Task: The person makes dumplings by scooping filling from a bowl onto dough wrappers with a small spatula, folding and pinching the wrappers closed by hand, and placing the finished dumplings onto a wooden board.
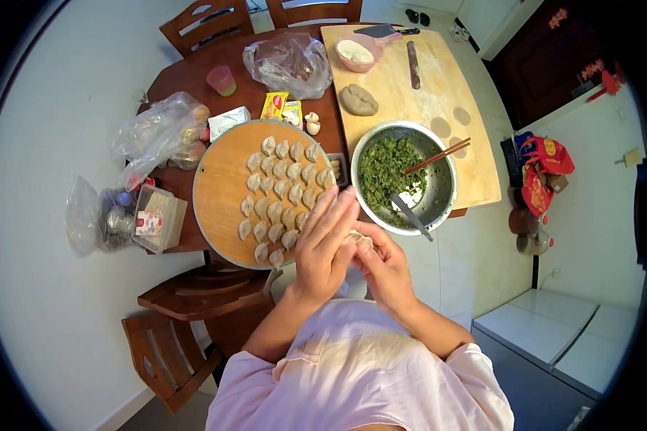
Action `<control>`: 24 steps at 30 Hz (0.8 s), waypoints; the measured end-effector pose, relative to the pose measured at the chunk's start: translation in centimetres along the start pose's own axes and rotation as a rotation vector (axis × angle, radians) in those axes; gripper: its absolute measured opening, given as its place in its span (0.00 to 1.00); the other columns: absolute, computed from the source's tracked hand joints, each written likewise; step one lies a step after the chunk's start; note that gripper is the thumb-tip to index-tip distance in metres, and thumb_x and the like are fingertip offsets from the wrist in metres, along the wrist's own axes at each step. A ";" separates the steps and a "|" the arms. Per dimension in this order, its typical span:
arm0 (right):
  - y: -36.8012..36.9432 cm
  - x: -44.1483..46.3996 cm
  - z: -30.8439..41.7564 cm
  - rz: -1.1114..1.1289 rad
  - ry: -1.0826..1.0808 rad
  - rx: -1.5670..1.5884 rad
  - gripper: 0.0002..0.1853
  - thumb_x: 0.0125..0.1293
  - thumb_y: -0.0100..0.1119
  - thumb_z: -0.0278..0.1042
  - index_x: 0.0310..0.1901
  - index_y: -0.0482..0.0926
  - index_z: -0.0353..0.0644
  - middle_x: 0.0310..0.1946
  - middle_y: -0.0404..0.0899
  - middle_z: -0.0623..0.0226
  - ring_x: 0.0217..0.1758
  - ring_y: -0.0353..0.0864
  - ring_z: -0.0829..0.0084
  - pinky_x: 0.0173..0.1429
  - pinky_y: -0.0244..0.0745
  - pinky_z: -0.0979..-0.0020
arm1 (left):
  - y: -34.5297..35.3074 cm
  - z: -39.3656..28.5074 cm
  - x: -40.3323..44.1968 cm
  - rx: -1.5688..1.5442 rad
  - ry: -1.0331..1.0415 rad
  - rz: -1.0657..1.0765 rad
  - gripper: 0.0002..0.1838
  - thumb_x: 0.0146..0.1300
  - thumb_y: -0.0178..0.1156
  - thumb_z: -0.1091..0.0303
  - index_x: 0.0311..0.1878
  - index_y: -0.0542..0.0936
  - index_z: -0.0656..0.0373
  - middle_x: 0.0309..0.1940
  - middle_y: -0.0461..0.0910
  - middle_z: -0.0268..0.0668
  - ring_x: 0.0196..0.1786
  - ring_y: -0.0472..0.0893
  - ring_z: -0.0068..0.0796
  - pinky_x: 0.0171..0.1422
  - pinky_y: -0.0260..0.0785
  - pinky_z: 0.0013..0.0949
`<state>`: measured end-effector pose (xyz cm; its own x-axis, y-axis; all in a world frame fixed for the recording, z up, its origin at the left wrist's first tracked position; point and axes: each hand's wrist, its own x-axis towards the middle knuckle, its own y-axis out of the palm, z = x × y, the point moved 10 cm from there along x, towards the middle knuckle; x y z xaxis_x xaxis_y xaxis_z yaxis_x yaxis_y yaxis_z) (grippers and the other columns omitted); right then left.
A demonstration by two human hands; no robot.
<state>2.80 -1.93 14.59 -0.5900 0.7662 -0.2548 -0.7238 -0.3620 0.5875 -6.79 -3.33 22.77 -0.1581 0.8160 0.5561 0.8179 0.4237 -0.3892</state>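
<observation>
A small pale dumpling (359,238) is between my two hands, above the table's near edge and partly covered by fingers. My right hand (387,269) pinches it with thumb and bent fingers. On its other side, my left hand (323,255) has long straight fingers pointing up, with its thumb pressed in at the dumpling. Left of my hands lies a round wooden board (219,183) bearing rows of folded dumplings (274,210). A steel bowl (446,197) of chopped green filling (388,164) stands just beyond my right hand, with chopsticks (438,156) and a flat metal-looking utensil (411,217) in it.
On a rectangular board (474,165) are a dough lump (359,100), a rolling pin (413,65), flat wrappers (440,128), a flour bowl (355,52) and a cleaver (377,31). Plastic bags (289,65), a cup (221,80) and a tub (158,218) sit leftward. Chairs (169,352) flank the table.
</observation>
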 end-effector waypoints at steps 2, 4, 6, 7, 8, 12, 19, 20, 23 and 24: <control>1.0 0.2 0.7 0.019 0.012 0.064 0.19 0.73 0.49 0.31 0.63 0.67 0.37 0.52 0.75 0.67 0.56 0.75 0.76 0.61 0.74 0.72 | -0.3 0.0 0.1 -0.034 -0.015 -0.039 0.29 0.72 0.48 0.55 0.64 0.68 0.72 0.66 0.66 0.57 0.68 0.67 0.53 0.70 0.59 0.45; 1.4 0.3 0.9 0.025 0.003 0.078 0.19 0.74 0.49 0.31 0.63 0.67 0.38 0.53 0.75 0.67 0.56 0.76 0.77 0.61 0.74 0.72 | -0.2 0.3 -0.2 -0.050 -0.028 -0.013 0.33 0.71 0.49 0.51 0.67 0.65 0.73 0.68 0.62 0.58 0.70 0.65 0.54 0.71 0.58 0.44; 1.3 0.2 0.6 0.023 -0.030 0.042 0.19 0.74 0.49 0.32 0.63 0.67 0.38 0.53 0.75 0.66 0.55 0.76 0.78 0.60 0.74 0.72 | -0.2 0.7 -0.4 -0.076 -0.044 -0.019 0.25 0.73 0.47 0.57 0.61 0.71 0.71 0.62 0.71 0.54 0.67 0.69 0.53 0.71 0.58 0.46; 1.2 0.1 0.4 0.015 -0.031 0.042 0.19 0.74 0.49 0.32 0.63 0.67 0.38 0.53 0.75 0.66 0.55 0.76 0.78 0.60 0.75 0.72 | -0.3 0.8 -0.4 -0.071 -0.030 -0.001 0.24 0.73 0.46 0.59 0.60 0.73 0.70 0.61 0.73 0.53 0.66 0.70 0.53 0.71 0.58 0.47; 1.1 0.1 0.2 0.007 -0.032 0.042 0.19 0.74 0.49 0.32 0.63 0.67 0.38 0.53 0.75 0.66 0.55 0.76 0.78 0.60 0.75 0.72 | -0.3 0.7 -0.4 -0.066 -0.016 0.017 0.22 0.73 0.46 0.61 0.58 0.75 0.70 0.59 0.75 0.52 0.65 0.71 0.53 0.71 0.58 0.48; 0.7 0.3 -0.3 -0.036 0.026 0.083 0.19 0.74 0.49 0.33 0.63 0.67 0.37 0.52 0.76 0.65 0.54 0.77 0.77 0.60 0.75 0.72 | -0.4 0.4 -0.2 0.019 0.023 -0.014 0.22 0.74 0.44 0.61 0.58 0.75 0.69 0.57 0.76 0.51 0.65 0.71 0.54 0.71 0.57 0.49; 1.5 0.7 0.6 0.010 0.085 0.165 0.19 0.75 0.47 0.36 0.63 0.67 0.36 0.53 0.76 0.60 0.55 0.79 0.72 0.59 0.75 0.72 | -1.0 0.3 -0.2 -0.021 -0.041 -0.130 0.25 0.72 0.46 0.62 0.63 0.69 0.74 0.63 0.69 0.57 0.67 0.68 0.57 0.73 0.54 0.51; 1.2 0.8 0.2 0.009 0.082 0.168 0.19 0.75 0.47 0.36 0.63 0.67 0.36 0.53 0.76 0.60 0.55 0.79 0.72 0.59 0.76 0.71 | -0.8 0.8 -0.7 -0.004 -0.027 -0.117 0.24 0.73 0.45 0.63 0.63 0.70 0.73 0.63 0.70 0.56 0.67 0.68 0.57 0.72 0.55 0.50; 1.3 0.8 0.1 0.022 0.078 0.205 0.19 0.75 0.47 0.35 0.63 0.68 0.36 0.53 0.76 0.61 0.53 0.79 0.74 0.59 0.76 0.72 | -0.7 0.9 -1.0 0.045 0.007 -0.090 0.22 0.72 0.45 0.65 0.61 0.72 0.72 0.61 0.72 0.53 0.67 0.69 0.54 0.71 0.57 0.50; 1.5 0.8 0.1 0.029 0.078 0.222 0.19 0.75 0.47 0.35 0.63 0.68 0.36 0.52 0.76 0.62 0.52 0.79 0.75 0.59 0.76 0.73 | -0.8 0.8 -1.0 0.061 0.016 -0.082 0.21 0.72 0.45 0.65 0.60 0.73 0.71 0.61 0.73 0.52 0.67 0.69 0.53 0.71 0.58 0.49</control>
<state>1.27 -1.76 15.33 -0.6414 0.7107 -0.2888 -0.6147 -0.2510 0.7477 -7.70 -4.16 21.88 -0.2142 0.7712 0.5995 0.7671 0.5128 -0.3855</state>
